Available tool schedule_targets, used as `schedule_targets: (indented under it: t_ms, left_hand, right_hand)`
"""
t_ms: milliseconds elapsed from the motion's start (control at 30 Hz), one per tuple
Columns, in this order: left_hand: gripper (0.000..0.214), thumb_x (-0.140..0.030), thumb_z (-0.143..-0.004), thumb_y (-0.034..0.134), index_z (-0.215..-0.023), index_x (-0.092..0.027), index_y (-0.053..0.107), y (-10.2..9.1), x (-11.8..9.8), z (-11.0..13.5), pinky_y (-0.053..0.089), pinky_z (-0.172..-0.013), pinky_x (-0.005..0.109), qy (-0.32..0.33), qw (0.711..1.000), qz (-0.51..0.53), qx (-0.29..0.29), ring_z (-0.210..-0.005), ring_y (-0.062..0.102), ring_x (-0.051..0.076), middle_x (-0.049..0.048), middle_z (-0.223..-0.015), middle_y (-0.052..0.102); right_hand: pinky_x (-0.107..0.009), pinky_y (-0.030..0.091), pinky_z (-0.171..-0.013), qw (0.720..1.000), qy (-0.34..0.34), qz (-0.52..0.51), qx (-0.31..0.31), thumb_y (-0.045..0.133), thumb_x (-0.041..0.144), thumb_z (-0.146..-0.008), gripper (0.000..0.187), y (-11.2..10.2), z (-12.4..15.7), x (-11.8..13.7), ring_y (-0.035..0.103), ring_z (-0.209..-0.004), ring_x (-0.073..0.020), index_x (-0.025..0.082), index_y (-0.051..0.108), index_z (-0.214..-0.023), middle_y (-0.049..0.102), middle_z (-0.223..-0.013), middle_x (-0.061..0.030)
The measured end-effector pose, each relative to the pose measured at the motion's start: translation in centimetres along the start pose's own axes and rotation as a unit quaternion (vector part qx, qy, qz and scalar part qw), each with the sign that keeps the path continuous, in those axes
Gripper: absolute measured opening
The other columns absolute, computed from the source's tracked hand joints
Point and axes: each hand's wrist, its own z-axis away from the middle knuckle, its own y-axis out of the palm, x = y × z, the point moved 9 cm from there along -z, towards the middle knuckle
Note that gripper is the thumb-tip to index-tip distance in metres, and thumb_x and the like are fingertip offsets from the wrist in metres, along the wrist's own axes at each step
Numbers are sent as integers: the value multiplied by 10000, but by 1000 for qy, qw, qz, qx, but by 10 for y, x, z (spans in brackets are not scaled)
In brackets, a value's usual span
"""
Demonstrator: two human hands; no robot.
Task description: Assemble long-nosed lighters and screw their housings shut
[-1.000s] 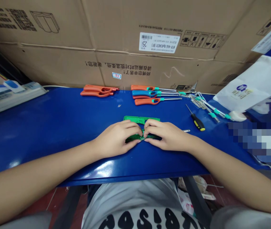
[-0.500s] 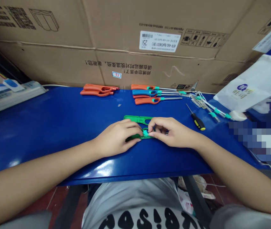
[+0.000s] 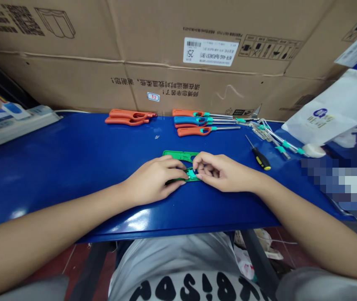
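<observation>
My left hand (image 3: 156, 177) is closed around the left part of a green lighter shell half (image 3: 172, 181) lying on the blue table. A small teal trigger (image 3: 191, 173) sits in the opening of that shell. Over its right end, the thumb and index finger of my right hand (image 3: 220, 172) are curled in a pinch at the trigger, the other fingers folded in. The tips hide part of the piece, along with most of the shell's right end. Just behind lies a second green shell half (image 3: 178, 155), inner side up, partly covered by my hands.
Red-orange lighter shells (image 3: 126, 117) lie at the back left. Assembled long lighters (image 3: 192, 131) are at the back middle, with metal tubes and teal parts (image 3: 269, 136) to their right. A screwdriver (image 3: 260, 159), a white bag (image 3: 332, 113) and a power strip (image 3: 37, 121) flank the work. A cardboard box (image 3: 153, 42) stands behind.
My right hand has shifted slightly up and left at the trigger, its fingers curled a little differently. The left hand stays on the shell half.
</observation>
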Motion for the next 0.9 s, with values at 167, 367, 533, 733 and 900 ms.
schedule_targets:
  t_ms: [167,367,533,733,900]
  left_hand:
    - [211,-245,-985,570,-1075,-223,760,0,-1,1,526,-926,379,6,1000,-14,-2,-1048,644,231,67,-1158,706]
    - [206,-232,-981,579,-1072,-233,764,0,-1,1,531,-923,372,16,1000,-24,-8,-1047,653,227,50,-1175,720]
    - [197,-245,-983,581,-1062,-218,758,-1,-2,1,534,-928,388,17,999,-27,-15,-1044,657,233,49,-1162,732]
    - [192,-238,-980,582,-1056,-223,758,-2,-3,1,537,-919,374,18,999,-35,-13,-1045,657,227,49,-1170,732]
    - [196,-243,-984,578,-1051,-225,762,-2,-2,1,539,-915,380,14,999,-37,-14,-1043,656,231,50,-1171,734]
  right_hand:
    - [-172,363,-522,1000,-7,16,1,562,121,-897,174,0,0,1,440,-552,-63,183,564,-1059,485,-682,74]
    - [-168,402,-548,1000,-16,26,7,564,31,-798,264,-2,-1,-1,459,-584,-58,168,610,-1019,554,-780,42]
    - [-168,402,-536,999,7,26,27,570,23,-775,288,-5,2,-5,469,-563,-51,165,626,-1019,606,-795,38]
    - [-164,433,-538,999,35,17,32,587,62,-799,244,-8,4,-9,518,-548,-48,162,637,-1016,648,-800,31]
    - [-173,428,-556,998,13,51,23,576,41,-777,242,-9,3,-6,521,-573,-61,162,651,-973,628,-760,30]
